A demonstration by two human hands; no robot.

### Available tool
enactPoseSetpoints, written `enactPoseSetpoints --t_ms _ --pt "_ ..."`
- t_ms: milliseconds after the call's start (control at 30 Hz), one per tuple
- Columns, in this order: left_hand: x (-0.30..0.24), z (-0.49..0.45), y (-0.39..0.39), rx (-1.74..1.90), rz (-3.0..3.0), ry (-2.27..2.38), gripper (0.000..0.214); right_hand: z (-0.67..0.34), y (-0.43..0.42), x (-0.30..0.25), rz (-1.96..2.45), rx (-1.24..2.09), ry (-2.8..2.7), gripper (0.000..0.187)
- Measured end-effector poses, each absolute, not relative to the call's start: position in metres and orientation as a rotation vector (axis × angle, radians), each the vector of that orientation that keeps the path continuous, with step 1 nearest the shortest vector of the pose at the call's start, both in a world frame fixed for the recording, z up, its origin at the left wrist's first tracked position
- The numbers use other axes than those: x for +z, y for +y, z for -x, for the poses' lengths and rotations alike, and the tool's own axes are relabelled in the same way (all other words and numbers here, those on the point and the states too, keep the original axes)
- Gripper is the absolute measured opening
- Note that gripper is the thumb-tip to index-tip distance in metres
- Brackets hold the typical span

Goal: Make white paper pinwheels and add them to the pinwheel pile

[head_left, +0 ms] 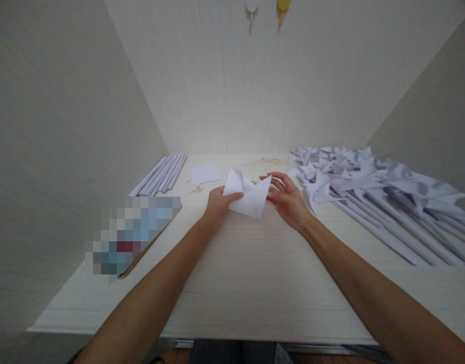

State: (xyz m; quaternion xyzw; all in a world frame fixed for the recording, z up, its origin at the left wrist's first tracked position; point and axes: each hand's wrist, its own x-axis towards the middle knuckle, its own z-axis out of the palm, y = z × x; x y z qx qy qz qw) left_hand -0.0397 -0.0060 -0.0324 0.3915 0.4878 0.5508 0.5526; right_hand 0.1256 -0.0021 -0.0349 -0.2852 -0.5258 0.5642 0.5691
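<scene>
A white sheet of paper [248, 194], partly folded with flaps curling up, is held just above the pale desk [255, 283]. My left hand [218, 203] grips its left edge, thumb on top and fingers closed under it. My right hand [287, 197] is at the paper's right side, its fingertips touching the right flap and the fingers loosely spread.
Rolled white paper sticks [162, 174] lie at the back left, with a small white square [205, 173] and some rubber bands [271, 160] nearby. A big pile of paper pinwheels on sticks [376, 189] covers the right side. A blurred flat object [136, 230] lies at the left. Walls enclose the desk on three sides.
</scene>
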Motion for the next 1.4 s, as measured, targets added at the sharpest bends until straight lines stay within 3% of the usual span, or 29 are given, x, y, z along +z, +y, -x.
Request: enactPoseSetpoints --t_ms 267,433,500,633,700,1400 --pt "-0.030 0.037 -0.007 1.375 -0.819 1.154 0.028 -0.125 0.001 -0.043 0.714 1.109 -1.478 0.039" --pt "-0.031 0.037 -0.005 1.430 -0.793 1.158 0.031 -0.123 -0.001 -0.041 0.722 1.100 -1.509 0.073" --pt "-0.030 0.037 -0.005 1.453 -0.774 1.157 0.030 -0.123 -0.001 -0.042 0.711 1.102 -1.546 0.062" --pt "-0.029 0.036 -0.007 1.467 -0.782 1.159 0.029 -0.121 -0.001 -0.043 0.710 1.072 -1.631 0.011" --pt "-0.030 0.035 -0.007 1.462 -0.804 1.156 0.029 -0.120 -0.001 -0.042 0.729 1.041 -1.615 0.005" --pt "-0.033 0.024 -0.017 1.358 -1.104 1.240 0.024 -0.112 -0.005 -0.042 1.104 1.065 -1.386 0.020"
